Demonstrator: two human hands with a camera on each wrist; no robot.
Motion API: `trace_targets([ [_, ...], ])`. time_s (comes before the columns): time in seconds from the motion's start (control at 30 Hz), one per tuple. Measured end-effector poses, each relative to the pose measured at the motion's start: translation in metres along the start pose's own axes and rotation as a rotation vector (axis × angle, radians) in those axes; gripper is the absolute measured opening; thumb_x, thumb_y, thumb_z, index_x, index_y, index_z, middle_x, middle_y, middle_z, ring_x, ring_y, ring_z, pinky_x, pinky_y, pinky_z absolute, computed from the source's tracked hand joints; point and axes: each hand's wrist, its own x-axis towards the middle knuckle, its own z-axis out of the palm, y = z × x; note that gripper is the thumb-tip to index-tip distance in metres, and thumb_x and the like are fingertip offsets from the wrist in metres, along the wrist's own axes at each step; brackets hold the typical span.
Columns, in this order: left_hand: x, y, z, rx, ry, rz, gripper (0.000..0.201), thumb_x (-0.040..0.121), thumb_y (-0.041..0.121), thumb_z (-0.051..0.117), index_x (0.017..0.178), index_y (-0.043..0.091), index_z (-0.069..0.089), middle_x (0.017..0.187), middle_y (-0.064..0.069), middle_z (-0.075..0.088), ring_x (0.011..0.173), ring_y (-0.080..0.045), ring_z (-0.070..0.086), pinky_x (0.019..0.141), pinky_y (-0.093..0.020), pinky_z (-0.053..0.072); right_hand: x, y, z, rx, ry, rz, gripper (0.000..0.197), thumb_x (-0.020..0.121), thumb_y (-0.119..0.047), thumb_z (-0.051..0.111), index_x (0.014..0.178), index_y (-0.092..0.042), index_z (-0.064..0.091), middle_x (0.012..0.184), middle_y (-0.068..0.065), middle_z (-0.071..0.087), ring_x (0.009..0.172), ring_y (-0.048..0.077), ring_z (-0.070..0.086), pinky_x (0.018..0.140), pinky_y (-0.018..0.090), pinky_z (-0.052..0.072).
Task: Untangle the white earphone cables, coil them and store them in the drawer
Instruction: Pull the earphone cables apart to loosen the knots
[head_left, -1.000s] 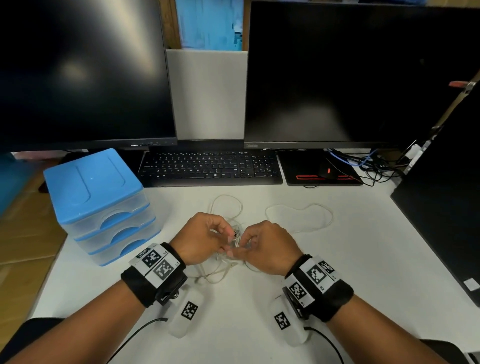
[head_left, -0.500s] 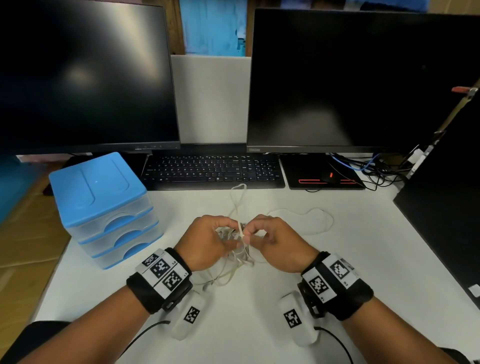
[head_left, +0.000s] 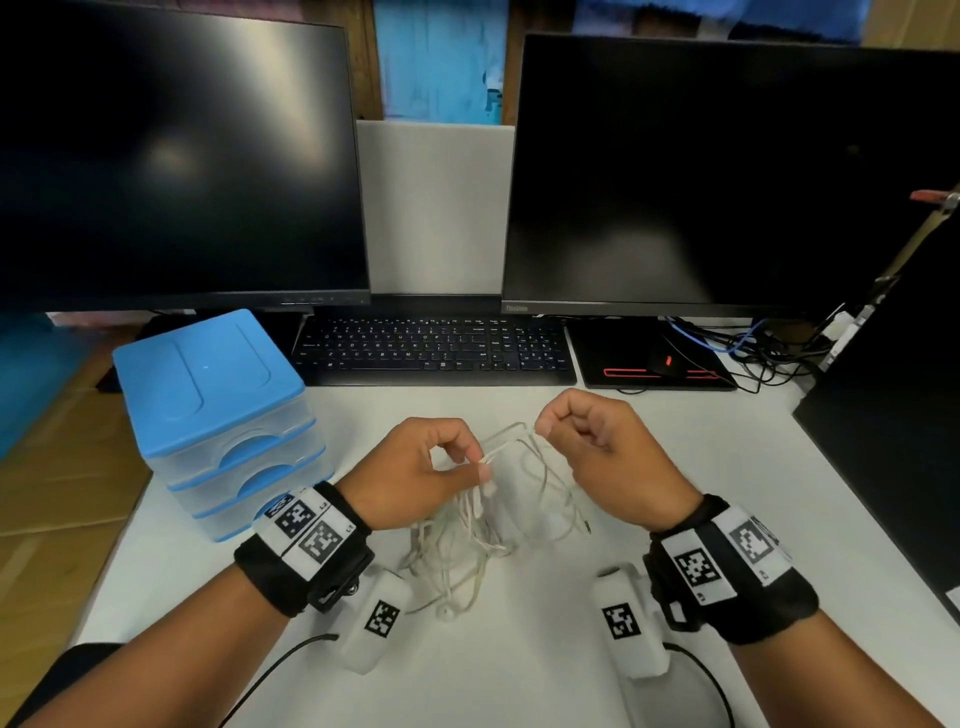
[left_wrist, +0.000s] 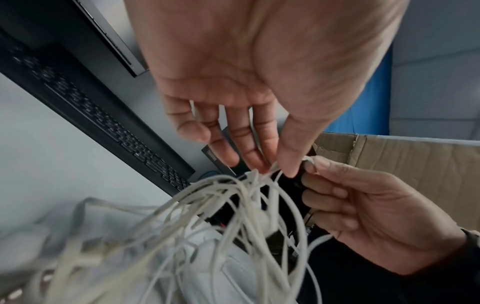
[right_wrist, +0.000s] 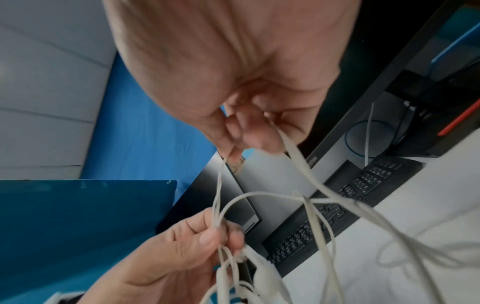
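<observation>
A white desk (head_left: 727, 493) lay under the hands. The left hand (head_left: 415, 473) and right hand (head_left: 597, 447) each pinched strands of the white earphone cables (head_left: 467, 540), which hung tangled between and beneath them. Pulling apart hard would likely tighten the knots.

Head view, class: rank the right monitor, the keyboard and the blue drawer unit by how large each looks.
1. Right monitor
2. Keyboard and blue drawer unit: too alike to rank.
</observation>
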Motion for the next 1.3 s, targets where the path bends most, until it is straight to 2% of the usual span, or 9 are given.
trace_targets([
  [0.1,0.001,0.003,-0.002,-0.208,0.02,0.022,0.012,0.079,0.019,0.077,0.071,0.02,0.069,0.084,-0.008,0.073,0.072,-0.027,0.062,0.067,-0.04,0.049,-0.003,-0.011,-0.004,-0.014,-0.028,-0.066,0.012,0.094,-0.017,0.063,0.084,-0.009,0.065,0.062,0.005,0.057,0.056,0.017,0.045,0.053,0.029,0.039],
  [0.3,0.0,0.013,0.003,-0.326,0.083,0.104,0.016,0.085,0.03,0.067,0.082,0.016,0.06,0.074,-0.007,0.073,0.069,-0.032,0.061,0.073,-0.052,0.049,-0.012,-0.02,0.007,-0.021,-0.177,-0.031,0.019,0.083,-0.034,0.076,0.089,-0.017,0.069,0.055,-0.01,0.048,0.049,0.008,0.039,0.051,0.024,0.037],
  [0.53,-0.006,0.012,0.012,0.061,0.058,0.145,0.009,0.09,0.02,0.066,0.083,0.023,0.06,0.074,0.004,0.071,0.071,-0.012,0.064,0.071,-0.029,0.05,-0.01,-0.023,0.008,0.093,-0.026,-0.086,0.037,0.098,-0.027,0.054,0.069,-0.004,0.059,0.05,-0.011,0.034,0.048,0.014,0.028,0.047,0.028,0.025],
  [0.67,-0.002,-0.007,0.003,0.267,0.045,0.061,0.019,0.084,0.011,0.066,0.077,0.029,0.066,0.078,0.011,0.07,0.076,-0.006,0.063,0.066,-0.015,0.042,-0.008,-0.038,-0.01,0.228,0.205,-0.129,0.038,0.101,-0.015,0.049,0.069,0.006,0.049,0.052,0.001,0.032,0.045,0.006,0.029,0.045,0.016,0.024],
  [0.8,0.0,-0.016,-0.01,0.274,0.044,-0.018,0.009,0.084,0.024,0.071,0.077,0.029,0.073,0.078,0.016,0.071,0.071,0.001,0.063,0.068,-0.022,0.048,-0.005,-0.044,-0.035,0.352,0.399,-0.109,0.039,0.099,-0.024,0.049,0.071,0.003,0.051,0.048,0.002,0.031,0.041,0.008,0.025,0.043,0.022,0.016],
  [1.0,0.002,-0.017,-0.021,0.29,0.109,0.03,0.017,0.086,0.039,0.067,0.075,0.026,0.07,0.103,0.021,0.07,0.102,-0.001,0.06,0.097,-0.032,0.045,0.002,-0.032,-0.054,0.214,0.419,0.093,0.026,0.098,-0.015,0.051,0.074,-0.007,0.058,0.052,0.006,0.045,0.043,0.012,0.035,0.045,0.025,0.026],
  [1.07,0.001,-0.008,-0.017,0.229,0.114,0.082,0.017,0.087,0.034,0.066,0.078,0.02,0.07,0.102,0.017,0.071,0.101,0.0,0.062,0.098,-0.029,0.045,0.003,-0.025,-0.048,-0.013,0.255,0.226,0.01,0.096,-0.014,0.055,0.094,-0.017,0.063,0.075,0.005,0.061,0.062,0.014,0.052,0.056,0.027,0.041],
  [1.17,-0.001,0.0,-0.008,0.212,0.072,0.163,0.016,0.089,0.032,0.065,0.078,0.021,0.068,0.097,0.012,0.071,0.097,-0.004,0.065,0.09,-0.023,0.048,-0.004,-0.021,-0.027,-0.39,0.093,0.215,0.049,0.093,-0.024,0.061,0.139,-0.03,0.044,0.133,-0.004,0.048,0.124,0.014,0.042,0.099,0.027,0.035],
  [1.3,-0.004,0.003,-0.002,0.347,0.038,0.224,0.02,0.09,0.041,0.059,0.077,0.027,0.063,0.086,0.013,0.067,0.084,-0.008,0.064,0.069,-0.026,0.049,-0.013,-0.027,0.009,-0.578,0.272,-0.055,0.06,0.084,-0.029,0.07,0.135,-0.022,0.04,0.134,-0.006,0.044,0.128,0.015,0.037,0.103,0.029,0.035],
])
